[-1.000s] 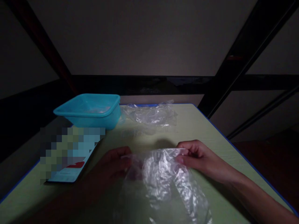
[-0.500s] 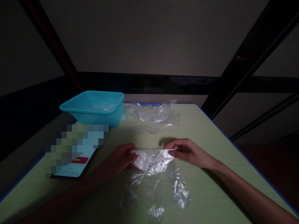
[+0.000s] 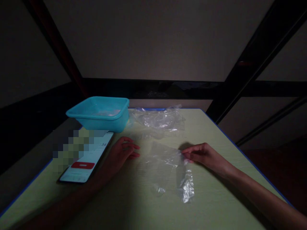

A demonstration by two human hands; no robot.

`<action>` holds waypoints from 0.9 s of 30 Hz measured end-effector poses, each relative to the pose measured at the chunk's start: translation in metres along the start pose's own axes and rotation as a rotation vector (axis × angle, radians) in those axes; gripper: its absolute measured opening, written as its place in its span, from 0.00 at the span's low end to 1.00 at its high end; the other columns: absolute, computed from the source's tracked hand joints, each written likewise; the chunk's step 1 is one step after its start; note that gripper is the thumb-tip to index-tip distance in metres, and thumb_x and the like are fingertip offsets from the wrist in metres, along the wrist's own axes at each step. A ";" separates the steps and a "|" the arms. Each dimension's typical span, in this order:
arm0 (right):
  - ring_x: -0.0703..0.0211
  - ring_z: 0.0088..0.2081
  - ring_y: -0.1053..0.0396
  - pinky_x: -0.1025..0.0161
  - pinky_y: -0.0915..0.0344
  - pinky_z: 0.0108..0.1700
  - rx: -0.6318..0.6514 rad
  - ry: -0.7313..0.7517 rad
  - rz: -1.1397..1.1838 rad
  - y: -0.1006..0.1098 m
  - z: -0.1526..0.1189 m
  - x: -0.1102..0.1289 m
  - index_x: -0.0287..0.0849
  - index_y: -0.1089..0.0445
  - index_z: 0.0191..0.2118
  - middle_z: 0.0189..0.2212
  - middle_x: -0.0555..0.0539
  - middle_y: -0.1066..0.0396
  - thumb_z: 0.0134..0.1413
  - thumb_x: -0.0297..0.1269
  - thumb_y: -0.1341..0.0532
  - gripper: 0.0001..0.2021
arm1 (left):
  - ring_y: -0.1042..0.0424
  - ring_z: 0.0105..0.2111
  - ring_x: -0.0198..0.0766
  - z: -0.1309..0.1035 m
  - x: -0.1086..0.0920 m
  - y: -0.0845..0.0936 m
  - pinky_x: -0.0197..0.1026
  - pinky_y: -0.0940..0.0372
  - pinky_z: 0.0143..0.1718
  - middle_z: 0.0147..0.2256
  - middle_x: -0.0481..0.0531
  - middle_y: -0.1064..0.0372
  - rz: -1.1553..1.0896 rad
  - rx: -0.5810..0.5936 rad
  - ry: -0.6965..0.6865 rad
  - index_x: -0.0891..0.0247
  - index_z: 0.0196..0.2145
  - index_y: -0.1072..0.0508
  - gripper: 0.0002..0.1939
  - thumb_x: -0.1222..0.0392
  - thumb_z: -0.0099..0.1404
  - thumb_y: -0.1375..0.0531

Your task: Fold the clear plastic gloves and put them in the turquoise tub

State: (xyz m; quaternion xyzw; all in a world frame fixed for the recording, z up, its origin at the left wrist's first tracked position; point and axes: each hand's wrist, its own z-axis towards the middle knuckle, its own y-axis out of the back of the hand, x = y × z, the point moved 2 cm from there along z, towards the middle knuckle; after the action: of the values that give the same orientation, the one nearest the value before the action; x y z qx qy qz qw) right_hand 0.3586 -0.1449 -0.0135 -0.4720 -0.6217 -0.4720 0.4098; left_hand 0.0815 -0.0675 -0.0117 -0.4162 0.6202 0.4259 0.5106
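A thin, clear plastic glove or bag (image 3: 168, 169) hangs over the table from my right hand (image 3: 201, 156), which pinches its upper right edge between thumb and fingers. Its lower end is crinkled and shiny, and the exact kind is hard to make out. To the left of the plastic, my left hand (image 3: 124, 150) is free of it, fingers apart and stretched to the right. Behind both hands lies a crumpled heap of clear plastic (image 3: 160, 118).
A turquoise plastic basin (image 3: 100, 119) with something pale inside stands at the back left. In front of it lies a phone (image 3: 82, 172) with a lit screen, partly blurred out. The pale table (image 3: 220, 195) has a blue edge.
My left hand has let go of the plastic's top edge and moved slightly up and left. The plastic now hangs only from my right hand, which has shifted a little to the right.
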 end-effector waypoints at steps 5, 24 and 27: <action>0.57 0.39 0.27 0.54 0.33 0.48 -0.036 -0.199 0.138 0.001 -0.052 -0.001 0.42 0.27 0.45 0.37 0.43 0.25 0.44 0.48 0.35 0.22 | 0.25 0.26 0.39 -0.002 -0.003 0.000 0.42 0.31 0.28 0.29 0.48 0.28 0.016 -0.003 -0.053 0.62 0.30 0.39 0.10 0.58 0.51 0.42; 0.47 0.63 0.55 0.48 0.53 0.62 0.410 0.536 -0.922 -0.040 -0.022 0.037 0.34 0.53 0.63 0.62 0.34 0.52 0.54 0.48 0.42 0.36 | 0.29 0.30 0.39 -0.006 0.003 0.001 0.39 0.35 0.30 0.28 0.49 0.30 0.231 -0.077 -0.299 0.62 0.28 0.32 0.06 0.59 0.53 0.44; 0.46 0.64 0.68 0.44 0.68 0.63 0.522 0.490 -1.015 -0.041 -0.007 0.026 0.34 0.66 0.65 0.64 0.35 0.68 0.51 0.56 0.43 0.46 | 0.30 0.29 0.38 -0.006 0.002 0.001 0.39 0.35 0.30 0.27 0.49 0.30 0.242 -0.097 -0.322 0.63 0.28 0.32 0.05 0.59 0.53 0.44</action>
State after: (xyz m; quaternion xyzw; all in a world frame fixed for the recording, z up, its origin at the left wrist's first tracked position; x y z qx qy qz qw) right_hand 0.3135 -0.1509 0.0047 0.1206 -0.7513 -0.5351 0.3670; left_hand 0.0785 -0.0726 -0.0132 -0.2893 0.5550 0.5744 0.5277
